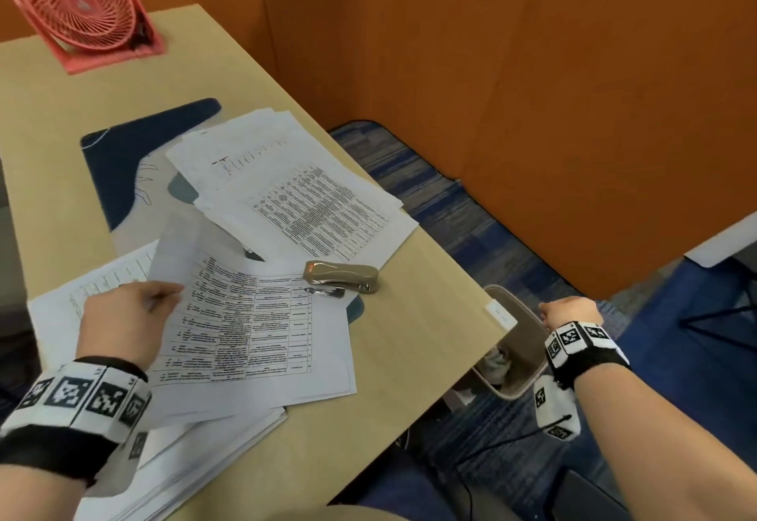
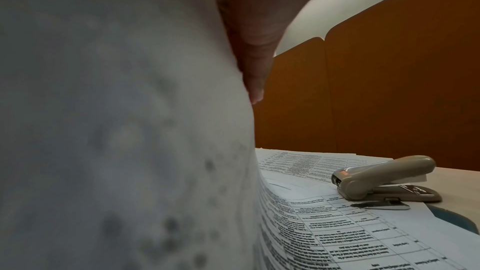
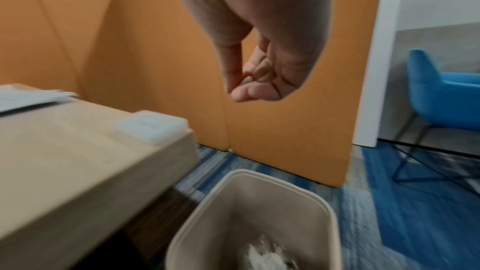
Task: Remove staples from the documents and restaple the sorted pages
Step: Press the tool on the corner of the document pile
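A printed document (image 1: 254, 328) lies on a pile of papers (image 1: 196, 459) at the desk's near left. My left hand (image 1: 164, 295) grips a lifted, curled sheet (image 2: 116, 130) of it at the left edge; the thumb (image 2: 255, 69) shows against the paper. A beige stapler (image 1: 342, 274) (image 2: 376, 178) sits just past the document, with a small metal staple remover (image 1: 325, 291) (image 2: 381, 205) in front of it. My right hand (image 1: 569, 311) (image 3: 241, 87) hangs off the desk above a beige waste bin (image 3: 259, 176), thumb and fingertips pinched together. No staple shows between them.
A second pile of printed pages (image 1: 295, 188) lies farther back on a dark mat (image 1: 123, 151). A pink fan (image 1: 82, 4) stands at the desk's far left corner. The bin (image 1: 528, 315) stands on blue carpet beside the desk corner (image 1: 491, 315). Orange partitions (image 1: 532, 69) enclose the desk.
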